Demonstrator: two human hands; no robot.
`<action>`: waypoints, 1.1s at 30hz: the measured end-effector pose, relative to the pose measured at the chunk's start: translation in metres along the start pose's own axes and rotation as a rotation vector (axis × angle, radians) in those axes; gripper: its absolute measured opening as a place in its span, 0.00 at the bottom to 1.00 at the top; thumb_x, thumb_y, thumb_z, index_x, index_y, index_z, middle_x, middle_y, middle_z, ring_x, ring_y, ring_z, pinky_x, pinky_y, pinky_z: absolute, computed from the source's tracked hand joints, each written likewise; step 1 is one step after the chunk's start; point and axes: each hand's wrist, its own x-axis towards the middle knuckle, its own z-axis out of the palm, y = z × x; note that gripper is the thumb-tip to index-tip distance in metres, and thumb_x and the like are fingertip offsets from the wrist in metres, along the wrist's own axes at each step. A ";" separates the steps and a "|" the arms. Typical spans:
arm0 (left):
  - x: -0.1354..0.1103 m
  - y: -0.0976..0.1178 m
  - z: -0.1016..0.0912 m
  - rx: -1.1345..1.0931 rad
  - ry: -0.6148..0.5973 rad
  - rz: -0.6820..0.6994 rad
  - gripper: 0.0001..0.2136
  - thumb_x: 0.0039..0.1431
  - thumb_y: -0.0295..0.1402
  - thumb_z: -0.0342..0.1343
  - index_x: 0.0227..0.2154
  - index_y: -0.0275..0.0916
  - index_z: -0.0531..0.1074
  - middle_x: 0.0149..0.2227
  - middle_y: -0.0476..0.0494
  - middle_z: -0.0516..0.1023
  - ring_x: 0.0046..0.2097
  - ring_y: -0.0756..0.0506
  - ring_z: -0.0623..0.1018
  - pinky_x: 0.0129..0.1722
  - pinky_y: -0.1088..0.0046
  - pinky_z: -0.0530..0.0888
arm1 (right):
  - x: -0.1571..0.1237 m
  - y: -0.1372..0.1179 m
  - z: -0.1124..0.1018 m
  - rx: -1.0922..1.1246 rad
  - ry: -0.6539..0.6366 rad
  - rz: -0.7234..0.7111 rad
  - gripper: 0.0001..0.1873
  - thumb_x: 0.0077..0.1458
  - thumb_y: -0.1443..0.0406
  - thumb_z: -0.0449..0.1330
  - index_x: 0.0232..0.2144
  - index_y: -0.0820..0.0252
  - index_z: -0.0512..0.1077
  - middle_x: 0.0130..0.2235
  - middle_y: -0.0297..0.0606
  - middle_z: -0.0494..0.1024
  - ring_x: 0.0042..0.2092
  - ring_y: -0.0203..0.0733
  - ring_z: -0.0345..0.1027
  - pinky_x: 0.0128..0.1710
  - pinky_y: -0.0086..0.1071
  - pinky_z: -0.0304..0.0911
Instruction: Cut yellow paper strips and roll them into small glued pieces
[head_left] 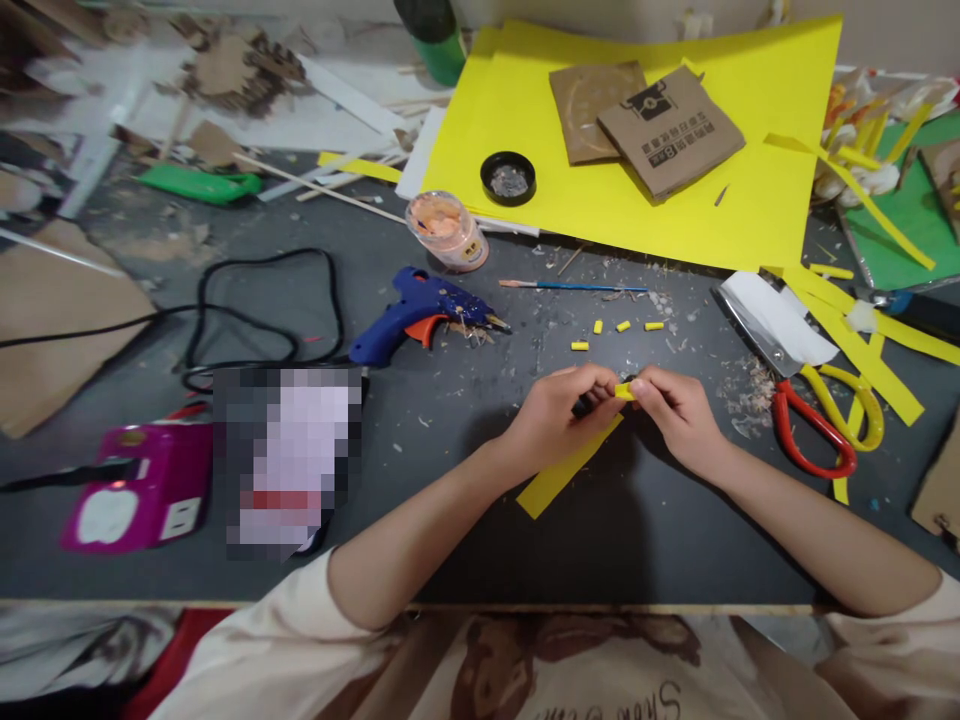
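My left hand and my right hand meet above the dark table, fingertips pinched together on the end of a yellow paper strip. That end looks folded or rolled between the fingers, partly hidden by them. The strip's long tail slants down to the lower left, beneath my left hand. Just beyond my hands lie several small yellow paper rolls. To the right rest scissors with one red and one yellow handle, among other cut yellow strips.
A blue glue gun lies left of my hands, its black cord looping behind. Further back are a thin paintbrush, an open jar, its black lid and large yellow sheets. A magenta box sits at the left.
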 end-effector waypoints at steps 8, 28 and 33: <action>-0.003 -0.001 0.002 0.077 -0.040 0.017 0.04 0.55 0.29 0.51 0.25 0.38 0.67 0.20 0.54 0.73 0.24 0.54 0.71 0.27 0.80 0.67 | 0.002 0.001 0.001 -0.060 -0.037 -0.038 0.24 0.62 0.52 0.44 0.18 0.57 0.51 0.19 0.27 0.52 0.21 0.31 0.48 0.24 0.28 0.47; 0.019 0.017 0.004 -0.620 0.009 -0.597 0.07 0.49 0.33 0.55 0.22 0.37 0.64 0.15 0.57 0.62 0.16 0.57 0.61 0.16 0.81 0.58 | -0.002 0.008 0.005 0.138 0.153 -0.098 0.19 0.55 0.58 0.57 0.49 0.54 0.62 0.40 0.40 0.70 0.35 0.38 0.67 0.36 0.35 0.66; 0.021 0.017 0.011 -0.634 0.046 -0.564 0.06 0.47 0.31 0.56 0.22 0.36 0.65 0.15 0.57 0.62 0.18 0.58 0.60 0.17 0.81 0.55 | -0.001 0.010 0.005 0.031 0.226 -0.117 0.15 0.55 0.63 0.59 0.45 0.54 0.66 0.39 0.39 0.72 0.36 0.39 0.68 0.39 0.37 0.67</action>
